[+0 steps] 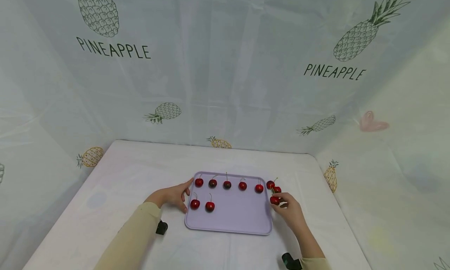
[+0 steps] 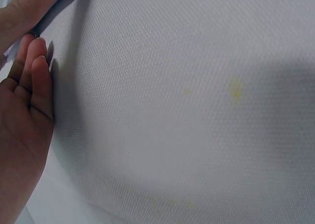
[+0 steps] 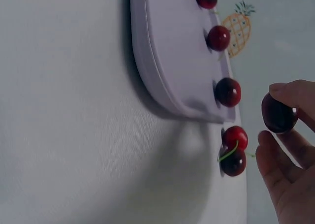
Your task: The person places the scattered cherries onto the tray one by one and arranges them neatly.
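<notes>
A lilac tray [image 1: 235,221] lies on the table with several dark red cherries on it. A row of stemmed cherries [image 1: 227,185] runs along its far side, and two more [image 1: 209,206] sit in front at the left. My left hand [image 1: 174,195] touches the tray's left edge, fingers spread along the rim. At the tray's right edge my right hand [image 1: 290,211] pinches a cherry [image 3: 279,114] between thumb and fingers, held above the surface in the right wrist view. Two loose cherries [image 3: 233,150] lie close together beside the tray's far right corner.
A white cloth covers the table [image 1: 154,156]. Behind and at the sides hangs a pale sheet [image 1: 225,67] printed with pineapples. Black wrist straps [image 1: 291,261] show by both sleeves.
</notes>
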Available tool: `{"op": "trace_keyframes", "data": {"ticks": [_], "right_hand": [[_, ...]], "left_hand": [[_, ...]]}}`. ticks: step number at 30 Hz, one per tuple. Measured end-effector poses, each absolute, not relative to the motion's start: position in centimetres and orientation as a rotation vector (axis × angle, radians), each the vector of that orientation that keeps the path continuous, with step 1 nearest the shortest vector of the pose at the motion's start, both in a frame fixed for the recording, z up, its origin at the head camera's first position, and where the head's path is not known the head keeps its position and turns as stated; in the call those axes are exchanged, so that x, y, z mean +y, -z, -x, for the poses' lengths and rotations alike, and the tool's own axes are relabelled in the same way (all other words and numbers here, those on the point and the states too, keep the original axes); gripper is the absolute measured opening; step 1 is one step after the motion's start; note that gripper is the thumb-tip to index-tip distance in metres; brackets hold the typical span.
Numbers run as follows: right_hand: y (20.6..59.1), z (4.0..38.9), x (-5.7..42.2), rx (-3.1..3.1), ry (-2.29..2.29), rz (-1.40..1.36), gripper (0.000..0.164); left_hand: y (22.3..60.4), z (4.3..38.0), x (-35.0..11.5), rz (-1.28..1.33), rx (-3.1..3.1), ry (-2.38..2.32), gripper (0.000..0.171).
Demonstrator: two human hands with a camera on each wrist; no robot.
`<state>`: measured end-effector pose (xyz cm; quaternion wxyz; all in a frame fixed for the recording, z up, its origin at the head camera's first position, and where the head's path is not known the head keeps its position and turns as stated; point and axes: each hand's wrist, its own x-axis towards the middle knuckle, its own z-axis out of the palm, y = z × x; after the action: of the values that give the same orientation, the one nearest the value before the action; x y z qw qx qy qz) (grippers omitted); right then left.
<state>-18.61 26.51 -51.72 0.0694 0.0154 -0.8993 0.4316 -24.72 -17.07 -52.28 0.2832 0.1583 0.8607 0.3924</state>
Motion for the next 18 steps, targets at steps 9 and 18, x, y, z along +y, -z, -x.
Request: {"op": "trace_keyframes", "data": {"ticks": [9,18], "right_hand": [[51.9,18.3,24.0,-2.694,-1.449,-0.07,0.033],[52.5,18.1,21.5,-2.665,-1.531,-0.089,0.032]], "left_hand": [[52.1,24.6,-17.1,-0.44,2.296,-1.066,0.12],[52.1,24.6,-17.1,-0.417,2.306,-1.067,0.121]]}}
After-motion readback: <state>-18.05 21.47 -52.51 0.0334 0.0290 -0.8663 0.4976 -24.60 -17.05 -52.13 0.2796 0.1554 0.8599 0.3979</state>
